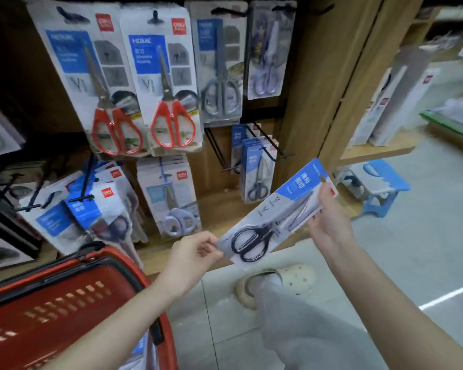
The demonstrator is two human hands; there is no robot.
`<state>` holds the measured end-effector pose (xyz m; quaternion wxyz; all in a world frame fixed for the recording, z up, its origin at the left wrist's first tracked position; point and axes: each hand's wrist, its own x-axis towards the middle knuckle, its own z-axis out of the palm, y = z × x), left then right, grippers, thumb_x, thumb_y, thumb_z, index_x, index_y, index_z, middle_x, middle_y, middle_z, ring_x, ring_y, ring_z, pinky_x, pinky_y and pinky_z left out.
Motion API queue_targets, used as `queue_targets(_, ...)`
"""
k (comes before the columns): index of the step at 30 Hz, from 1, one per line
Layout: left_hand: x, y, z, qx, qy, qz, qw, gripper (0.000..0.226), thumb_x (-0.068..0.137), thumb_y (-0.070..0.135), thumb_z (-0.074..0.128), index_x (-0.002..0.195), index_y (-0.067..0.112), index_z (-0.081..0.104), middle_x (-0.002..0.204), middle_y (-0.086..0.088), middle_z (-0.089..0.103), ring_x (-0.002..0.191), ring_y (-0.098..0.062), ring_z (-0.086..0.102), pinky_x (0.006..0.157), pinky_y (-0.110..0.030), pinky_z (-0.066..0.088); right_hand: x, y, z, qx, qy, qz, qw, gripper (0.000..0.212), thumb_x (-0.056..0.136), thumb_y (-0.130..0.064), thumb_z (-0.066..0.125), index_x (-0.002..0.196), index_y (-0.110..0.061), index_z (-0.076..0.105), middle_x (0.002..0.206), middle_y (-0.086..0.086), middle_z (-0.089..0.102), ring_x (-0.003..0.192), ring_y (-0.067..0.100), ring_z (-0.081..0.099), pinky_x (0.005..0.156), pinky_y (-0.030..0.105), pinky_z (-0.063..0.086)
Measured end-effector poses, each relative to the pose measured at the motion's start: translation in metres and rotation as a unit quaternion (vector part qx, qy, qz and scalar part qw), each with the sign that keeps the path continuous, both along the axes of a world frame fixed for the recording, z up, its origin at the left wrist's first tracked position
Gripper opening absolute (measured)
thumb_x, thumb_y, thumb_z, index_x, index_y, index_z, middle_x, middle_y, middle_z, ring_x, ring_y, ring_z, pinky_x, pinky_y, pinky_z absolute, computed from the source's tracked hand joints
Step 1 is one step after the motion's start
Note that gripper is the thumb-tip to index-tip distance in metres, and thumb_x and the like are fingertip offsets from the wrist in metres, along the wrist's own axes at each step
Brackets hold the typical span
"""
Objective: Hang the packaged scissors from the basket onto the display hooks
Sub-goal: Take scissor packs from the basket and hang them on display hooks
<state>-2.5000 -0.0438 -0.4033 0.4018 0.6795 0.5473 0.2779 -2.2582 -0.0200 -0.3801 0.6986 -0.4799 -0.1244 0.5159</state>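
Left hand (193, 256) pinched the lower corner of 1 packaged scissors (275, 214) between thumb and fingertips, beside the black handles. The right hand (329, 220) gripped the upper end, with its fingers curled over the edge near the blue header. The pack hung tilted in the air between the 2 hands, handles low at the left and header high at the right, in front of the wooden display and above the floor. At lower left sat the red basket (51, 311), under the left forearm. On the display hung 2 red-handled packs (112, 76), then a grey-handled pack (219, 62). Black wire hooks (286, 155) jutted out just above the held pack. A blue stool (380, 188) stood to the right.
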Motion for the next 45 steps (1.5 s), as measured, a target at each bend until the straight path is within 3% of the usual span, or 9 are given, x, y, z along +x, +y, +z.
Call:
queue_targets(3, 0.027, 0.021, 0.011, 0.119, 0.098, -0.046, 0.987, 0.022, 0.086, 0.009, 0.064, 0.096, 0.028, 0.061, 0.095, 0.013, 0.057, 0.088, 0.002, 0.054, 0.081, -0.015, 0.038, 0.021, 0.020, 0.002, -0.001, -0.111, -0.038, 0.993, 0.019, 0.102, -0.021, 0.041, 0.106, -0.011, 0.056, 0.091, -0.003, 0.064, 0.081, 0.005, 0.062, 0.068, 0.016, 0.050)
queue_targets(7, 0.042, 0.060, 0.044, 0.261, 0.171, -0.065, 0.948, 0.039, 0.092, 0.015, 0.056, 0.130, 0.022, 0.049, 0.126, 0.007, 0.046, 0.113, -0.008, 0.045, 0.095, -0.022, 0.035, 0.038, 0.048, -0.016, -0.041, -0.333, 0.007, 0.942, 0.019, 0.098, -0.017, 0.046, 0.094, -0.007, 0.061, 0.093, 0.010, 0.066, 0.081, 0.016, 0.061, 0.071, 0.024, 0.049)
queue_targets(12, 0.049, 0.099, 0.044, 0.282, 0.325, -0.105, 0.897, 0.059, 0.094, 0.018, 0.051, 0.148, 0.015, 0.028, 0.155, -0.002, 0.027, 0.145, -0.017, 0.017, 0.116, -0.029, 0.012, 0.033, 0.078, -0.033, -0.045, -0.436, 0.038, 0.898, 0.010, 0.093, -0.020, 0.057, 0.085, -0.015, 0.060, 0.080, 0.000, 0.067, 0.071, 0.009, 0.062, 0.056, 0.015, 0.045)
queue_targets(19, 0.042, 0.107, 0.023, 0.262, 0.326, -0.111, 0.902, 0.068, 0.096, 0.017, 0.047, 0.152, 0.019, 0.008, 0.159, 0.001, 0.014, 0.147, -0.012, 0.006, 0.112, -0.020, 0.000, 0.022, 0.125, -0.049, -0.039, -0.458, 0.042, 0.887, 0.031, 0.098, -0.021, 0.047, 0.067, -0.017, 0.045, 0.072, 0.007, 0.055, 0.069, 0.016, 0.050, 0.063, 0.029, 0.038)
queue_targets(24, 0.042, 0.107, 0.022, 0.262, 0.306, -0.107, 0.909, 0.067, 0.097, 0.019, 0.046, 0.152, 0.021, 0.007, 0.159, 0.003, 0.011, 0.146, -0.009, 0.003, 0.110, -0.017, -0.004, 0.019, 0.144, -0.054, -0.045, -0.427, 0.049, 0.902, 0.033, 0.099, -0.017, 0.045, 0.067, -0.021, 0.042, 0.066, -0.004, 0.048, 0.064, 0.010, 0.045, 0.061, 0.027, 0.037)
queue_targets(30, 0.038, 0.109, 0.021, 0.278, 0.306, -0.116, 0.903, 0.066, 0.097, 0.019, 0.046, 0.152, 0.020, 0.009, 0.159, 0.003, 0.014, 0.146, -0.009, 0.005, 0.109, -0.016, -0.005, 0.021, 0.179, -0.054, -0.038, -0.387, 0.068, 0.919, 0.008, 0.096, -0.010, 0.051, 0.091, -0.011, 0.057, 0.096, 0.009, 0.062, 0.091, 0.024, 0.060, 0.078, 0.029, 0.049)
queue_targets(35, 0.032, 0.108, 0.022, 0.294, 0.327, -0.128, 0.889, 0.065, 0.097, 0.020, 0.046, 0.152, 0.018, 0.011, 0.159, 0.001, 0.015, 0.146, -0.010, 0.008, 0.109, -0.018, -0.004, 0.027, 0.198, -0.052, -0.071, -0.415, 0.047, 0.906, 0.015, 0.088, -0.021, 0.066, 0.096, -0.011, 0.058, 0.076, -0.005, 0.055, 0.068, 0.005, 0.050, 0.055, 0.010, 0.039)
queue_targets(41, 0.030, 0.109, 0.024, 0.295, 0.350, -0.137, 0.879, 0.065, 0.097, 0.020, 0.044, 0.152, 0.017, 0.008, 0.159, 0.000, 0.013, 0.146, -0.012, 0.007, 0.110, -0.020, -0.002, 0.029, 0.189, -0.050, -0.113, -0.454, 0.006, 0.884, 0.027, 0.085, -0.021, 0.069, 0.108, -0.008, 0.065, 0.104, 0.005, 0.065, 0.097, 0.016, 0.059, 0.083, 0.020, 0.045)
queue_targets(45, 0.027, 0.103, 0.027, 0.299, 0.386, -0.138, 0.861, 0.064, 0.096, 0.020, 0.045, 0.152, 0.013, 0.012, 0.158, -0.006, 0.017, 0.146, -0.019, 0.013, 0.116, -0.027, 0.006, 0.027, 0.158, -0.053, -0.137, -0.532, 0.039, 0.835, 0.027, 0.093, -0.013, 0.057, 0.118, -0.002, 0.059, 0.118, 0.014, 0.062, 0.111, 0.025, 0.057, 0.087, 0.024, 0.043)
